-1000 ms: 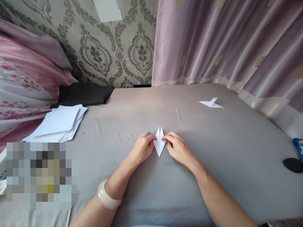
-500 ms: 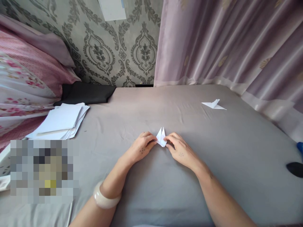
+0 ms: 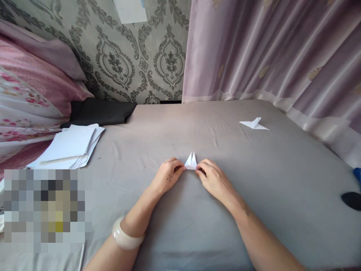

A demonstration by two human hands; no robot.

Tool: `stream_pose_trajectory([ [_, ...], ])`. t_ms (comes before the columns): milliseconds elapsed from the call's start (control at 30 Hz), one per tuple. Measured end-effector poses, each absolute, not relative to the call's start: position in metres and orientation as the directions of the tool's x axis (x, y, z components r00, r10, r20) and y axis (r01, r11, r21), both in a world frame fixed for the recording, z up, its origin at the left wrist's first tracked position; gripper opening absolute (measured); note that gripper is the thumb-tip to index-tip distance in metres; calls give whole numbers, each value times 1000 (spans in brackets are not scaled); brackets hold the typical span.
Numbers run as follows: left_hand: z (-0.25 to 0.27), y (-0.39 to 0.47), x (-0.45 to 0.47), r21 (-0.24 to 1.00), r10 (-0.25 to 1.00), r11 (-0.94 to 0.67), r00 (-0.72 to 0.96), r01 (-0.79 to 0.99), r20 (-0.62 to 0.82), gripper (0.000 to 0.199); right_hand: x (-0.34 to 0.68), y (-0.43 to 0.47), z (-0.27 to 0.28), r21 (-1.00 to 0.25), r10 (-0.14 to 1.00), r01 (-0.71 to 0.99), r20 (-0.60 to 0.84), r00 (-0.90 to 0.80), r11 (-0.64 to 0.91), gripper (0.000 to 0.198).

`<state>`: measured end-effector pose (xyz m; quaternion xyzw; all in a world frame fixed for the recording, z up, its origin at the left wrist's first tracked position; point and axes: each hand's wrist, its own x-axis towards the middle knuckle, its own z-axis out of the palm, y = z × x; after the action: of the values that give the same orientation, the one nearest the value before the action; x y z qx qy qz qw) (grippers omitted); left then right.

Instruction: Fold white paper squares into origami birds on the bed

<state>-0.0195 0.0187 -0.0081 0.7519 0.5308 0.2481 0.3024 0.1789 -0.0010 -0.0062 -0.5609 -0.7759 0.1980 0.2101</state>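
A small piece of folded white paper [image 3: 191,162] lies on the grey sheet between my hands, its two narrow points facing away from me. My left hand [image 3: 168,174] pinches its left lower corner between thumb and fingers. At the opposite corner, my right hand [image 3: 211,177] grips the paper the same way. The lower edge now runs straight across from one hand to the other. Farther off to the right rests a folded white paper bird [image 3: 254,124], with neither hand near it.
A stack of white paper [image 3: 70,145] sits at the left, in front of a folded black cloth [image 3: 101,111]. A blurred-out patch [image 3: 46,210] covers the lower left. Dark object [image 3: 351,200] at the right edge. Curtains [image 3: 239,49] hang behind.
The bottom tip of the folded paper, which pointed toward me, has been turned up, leaving a flat lower edge. My right hand's fingertips have moved down to the corner.
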Motion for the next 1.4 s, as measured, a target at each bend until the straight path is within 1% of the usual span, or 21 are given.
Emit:
stream_pose_trajectory([
  [67,-7,19,-18,718,957,-224,289,659,33,15,177,0,-7,-554,961,788,109,-253,270,13],
  [167,-7,21,-15,708,963,-202,268,676,18,16,175,3,-9,-585,976,783,77,-204,209,16],
  [267,-8,22,-13,689,964,-204,264,696,18,16,175,5,-11,-616,986,772,51,-160,157,18],
  [400,-10,23,-13,659,961,-225,274,718,31,19,174,7,-13,-626,992,770,55,-117,126,17],
  [633,-14,24,-14,641,955,-265,289,720,71,18,171,7,-15,-626,994,772,55,-96,109,18],
  [1000,-15,26,-13,646,959,-225,281,729,16,18,171,8,-14,-606,992,785,55,-114,124,19],
  [1167,-20,27,-15,626,962,-215,274,749,3,16,172,9,-19,-587,990,797,66,-125,140,16],
  [1233,-21,26,-14,610,958,-248,284,752,39,11,173,10,-21,-580,988,800,82,-131,154,11],
  [1300,-19,25,-13,574,936,-332,336,749,104,10,171,8,-21,-577,984,798,102,-145,177,6],
  [1367,-17,22,-11,509,883,-460,435,728,175,19,168,4,-19,-540,970,806,135,-200,241,15],
  [1400,-16,20,-10,467,850,-519,488,716,197,24,165,1,-17,-497,959,821,152,-238,282,21],
])
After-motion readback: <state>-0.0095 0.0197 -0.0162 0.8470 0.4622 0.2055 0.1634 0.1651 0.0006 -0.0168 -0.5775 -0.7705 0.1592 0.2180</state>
